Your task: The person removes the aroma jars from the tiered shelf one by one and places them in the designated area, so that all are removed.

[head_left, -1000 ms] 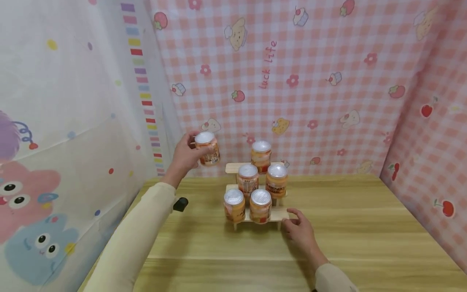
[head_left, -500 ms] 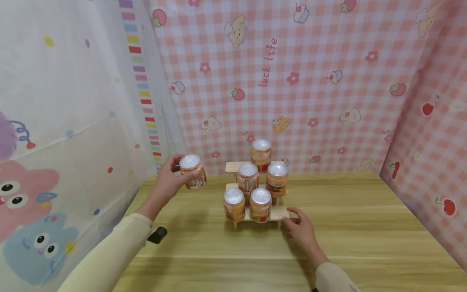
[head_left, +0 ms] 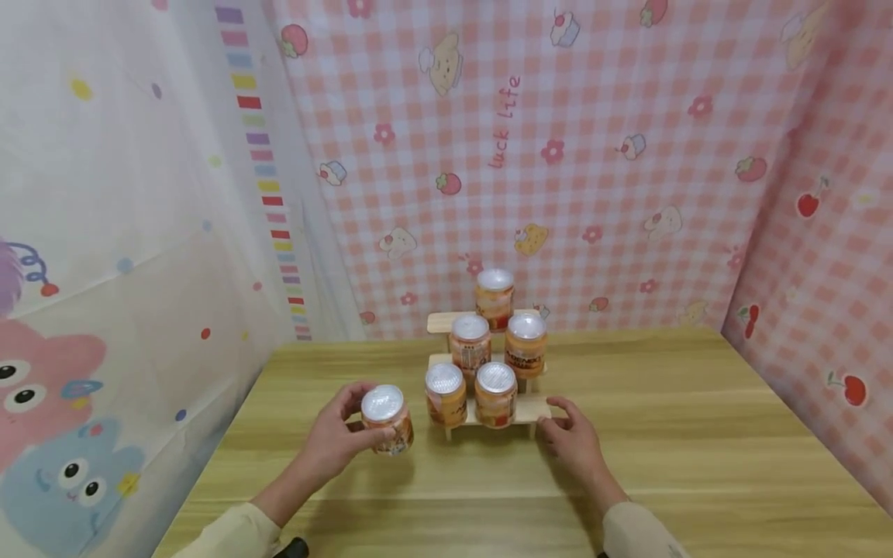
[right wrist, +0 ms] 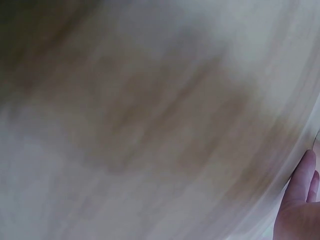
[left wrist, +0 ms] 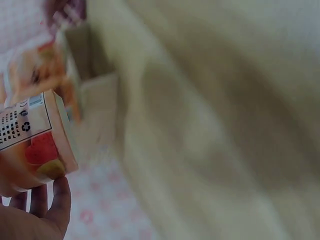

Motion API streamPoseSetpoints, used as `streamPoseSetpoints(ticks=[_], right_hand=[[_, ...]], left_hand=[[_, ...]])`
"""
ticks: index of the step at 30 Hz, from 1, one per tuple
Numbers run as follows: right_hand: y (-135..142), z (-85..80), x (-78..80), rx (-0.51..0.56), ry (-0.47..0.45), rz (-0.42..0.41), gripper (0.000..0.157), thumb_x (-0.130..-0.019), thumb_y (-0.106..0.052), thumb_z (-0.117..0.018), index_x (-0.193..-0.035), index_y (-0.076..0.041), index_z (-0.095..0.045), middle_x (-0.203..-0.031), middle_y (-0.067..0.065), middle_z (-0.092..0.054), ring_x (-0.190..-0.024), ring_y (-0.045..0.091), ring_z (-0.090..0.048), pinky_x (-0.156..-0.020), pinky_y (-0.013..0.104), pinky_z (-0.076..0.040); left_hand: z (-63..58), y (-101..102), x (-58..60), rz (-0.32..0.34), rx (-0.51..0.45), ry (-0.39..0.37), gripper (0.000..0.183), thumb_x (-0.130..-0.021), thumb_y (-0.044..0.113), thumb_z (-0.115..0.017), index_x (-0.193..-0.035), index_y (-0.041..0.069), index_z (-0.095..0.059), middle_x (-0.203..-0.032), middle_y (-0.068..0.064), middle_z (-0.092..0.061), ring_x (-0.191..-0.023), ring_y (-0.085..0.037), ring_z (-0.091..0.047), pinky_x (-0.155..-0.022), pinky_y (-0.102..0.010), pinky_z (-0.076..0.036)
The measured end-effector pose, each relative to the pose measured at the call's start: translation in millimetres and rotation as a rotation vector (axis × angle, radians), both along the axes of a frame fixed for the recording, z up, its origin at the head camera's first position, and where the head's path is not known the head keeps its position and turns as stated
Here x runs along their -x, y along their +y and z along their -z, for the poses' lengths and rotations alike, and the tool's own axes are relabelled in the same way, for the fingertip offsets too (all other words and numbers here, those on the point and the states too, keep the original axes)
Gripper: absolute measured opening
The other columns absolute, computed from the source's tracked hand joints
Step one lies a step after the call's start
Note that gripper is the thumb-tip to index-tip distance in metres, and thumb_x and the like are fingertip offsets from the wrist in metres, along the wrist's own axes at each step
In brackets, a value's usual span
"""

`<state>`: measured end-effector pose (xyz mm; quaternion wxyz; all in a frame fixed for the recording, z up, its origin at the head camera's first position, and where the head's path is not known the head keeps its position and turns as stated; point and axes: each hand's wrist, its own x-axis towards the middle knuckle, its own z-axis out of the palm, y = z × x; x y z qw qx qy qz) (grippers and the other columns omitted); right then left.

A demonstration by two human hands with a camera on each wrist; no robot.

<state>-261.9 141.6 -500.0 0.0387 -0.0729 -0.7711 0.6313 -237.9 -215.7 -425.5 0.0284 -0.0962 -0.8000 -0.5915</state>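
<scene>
In the head view my left hand (head_left: 336,435) grips an orange can (head_left: 387,425) with a silver lid, front left of a small three-tier wooden display stand (head_left: 533,409). The left wrist view shows my fingers curled around the same can (left wrist: 30,145), its printed label facing the camera. On the bottom tier stand two similar cans, a left one (head_left: 446,403) and a right one (head_left: 496,401). My right hand (head_left: 577,446) pinches the right end of that tier. Its fingers (right wrist: 300,180) show at the edge of the right wrist view.
Two more cans, one left (head_left: 471,349) and one right (head_left: 526,350), stand on the middle tier, and one can (head_left: 494,302) on the top tier. A wood-grain table (head_left: 663,465) lies beneath. Checked cloth (head_left: 628,201) hangs behind and to the right, white patterned cloth (head_left: 160,232) to the left.
My left hand has carried the can from beside the top tier down and toward me, to the left of the bottom tier. The right hand has stayed at the stand.
</scene>
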Motion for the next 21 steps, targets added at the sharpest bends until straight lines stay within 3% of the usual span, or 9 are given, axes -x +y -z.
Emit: streamPoseSetpoints(ticks=[7, 13, 21], right_hand=[[1.3, 1.6, 0.2, 0.010, 0.008, -0.005, 0.045, -0.096, -0.008, -0.063, -0.137, 0.002, -0.049, -0.105, 0.026, -0.067, -0.080, 0.024, -0.067, -0.068, 0.037, -0.057], [2.0, 3.4, 3.6, 0.017, 0.011, -0.008, 0.045, -0.096, -0.008, -0.062, -0.138, 0.002, -0.049, -0.104, 0.024, -0.067, -0.080, 0.022, -0.066, -0.068, 0.035, -0.056], [1.3, 5.8, 2.8, 0.023, 0.001, -0.010, 0.044, -0.096, -0.007, -0.062, -0.137, 0.002, -0.049, -0.101, 0.023, -0.067, -0.078, 0.022, -0.066, -0.067, 0.034, -0.056]], left_hand=[[28.2, 28.9, -15.3, 0.088, -0.043, -0.047, 0.068, -0.073, 0.010, -0.089, -0.130, 0.003, -0.053, -0.119, -0.012, -0.060, -0.111, -0.025, -0.055, -0.091, -0.035, -0.051], [40.2, 48.8, -15.6, 0.173, -0.051, -0.055, 0.068, -0.074, 0.010, -0.088, -0.130, 0.001, -0.052, -0.123, -0.012, -0.061, -0.117, -0.027, -0.055, -0.096, -0.042, -0.049], [54.5, 63.2, -15.7, 0.233, -0.073, -0.072, 0.067, -0.074, 0.007, -0.088, -0.130, 0.002, -0.052, -0.124, -0.012, -0.062, -0.117, -0.026, -0.056, -0.096, -0.042, -0.049]])
